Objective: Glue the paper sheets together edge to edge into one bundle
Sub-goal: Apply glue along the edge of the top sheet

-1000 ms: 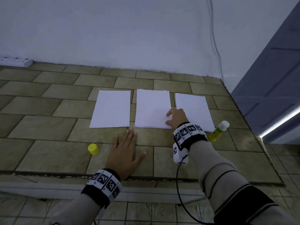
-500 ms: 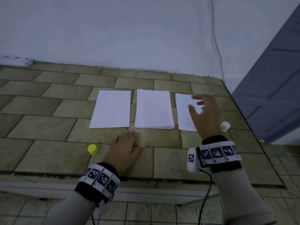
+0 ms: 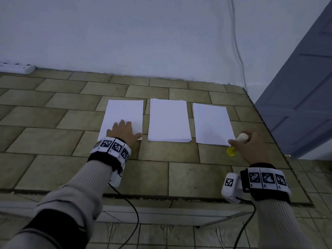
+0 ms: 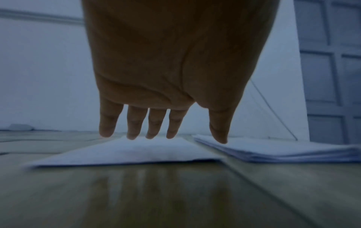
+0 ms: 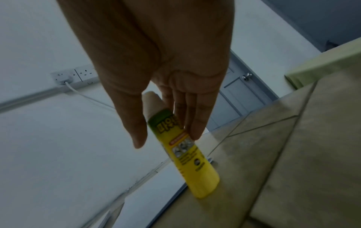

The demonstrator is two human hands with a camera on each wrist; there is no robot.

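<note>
Our tiled surface [image 3: 185, 178] carries three lots of paper side by side, apart from one another: the left sheet [image 3: 125, 112], the middle stack [image 3: 168, 119] and the right sheet [image 3: 212, 123]. Since half a second ago our left hand [image 3: 124, 132] has moved off the tiles onto the left sheet's near end, fingers spread flat, pinning it. Our right hand [image 3: 251, 150] has dropped from above the right sheet to pinch the glue bottle [image 5: 183, 151] just beside that sheet's near corner. We judge gluing is about to begin.
</note>
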